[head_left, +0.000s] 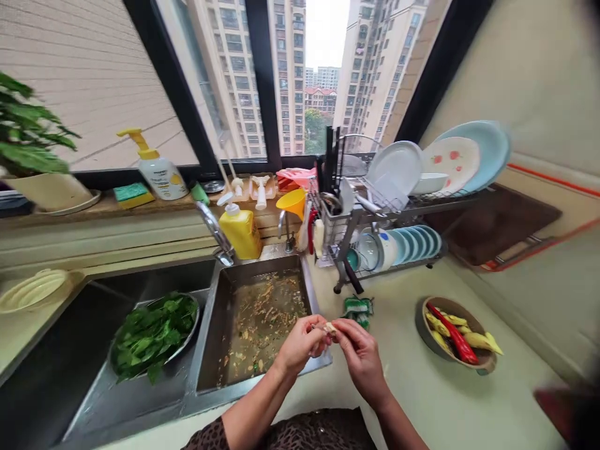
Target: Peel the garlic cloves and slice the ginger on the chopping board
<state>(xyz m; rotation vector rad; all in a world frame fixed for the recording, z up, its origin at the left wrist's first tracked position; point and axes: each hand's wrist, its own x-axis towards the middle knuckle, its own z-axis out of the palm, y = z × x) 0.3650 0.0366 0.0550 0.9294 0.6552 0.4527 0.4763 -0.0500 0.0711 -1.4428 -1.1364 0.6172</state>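
Left hand: the left hand [300,345] is clenched, thumb and fingertips pinching the inner end of a small pale piece [329,327], perhaps a garlic clove, though it is too small and partly covered to tell.

Right hand: the right hand [360,361] is also clenched, its fingertips [344,328] closed on the same piece from the other side.

Piece position: it sits between the two grips, raised above the tabletop [403,390], over the front right corner of the right basin of a stainless steel sink [262,265].

Long axis: it seems to run roughly across from hand to hand, but the fingers hide too much to be sure.

Nearer hand: both hands touch it, and neither is clearly nearer.

Below the hands: vegetable scraps [262,325] lie in the right basin.

Left basin: a steel bowl [187,331] holds leafy greens [150,334].

To the right: a small green packet [359,310] lies on the tabletop just beyond the right hand, and a brown bowl [435,312] holding yellow and red chilies [452,334] stands well apart.
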